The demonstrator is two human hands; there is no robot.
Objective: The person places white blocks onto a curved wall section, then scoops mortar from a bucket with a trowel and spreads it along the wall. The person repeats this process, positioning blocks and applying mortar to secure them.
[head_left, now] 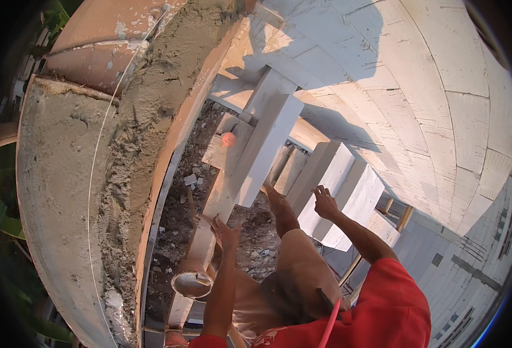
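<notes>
My left hand (pixel 227 234) is at the edge of a long wooden plank (pixel 217 203), its fingers apart and nothing seen in them. Further right, my right hand (pixel 325 204) lies against a large white block (pixel 324 174), fingers bent and spread over its face. Whether they press on it I cannot tell. Another long white block (pixel 267 148) stands between and beyond my hands, tilted in view. An orange round object (pixel 228 139) shows on the boards by that block. A round bucket (pixel 192 284) with greyish residue stands below my left hand, by my forearm.
A curved bed of wet grey mortar (pixel 145 116) runs along the left, with a taut white string (pixel 96 162) over it. A tall wall of white blocks (pixel 407 104) rises on the right. Rubble (pixel 250 238) covers the ground below the planks, near my bare foot (pixel 269 190).
</notes>
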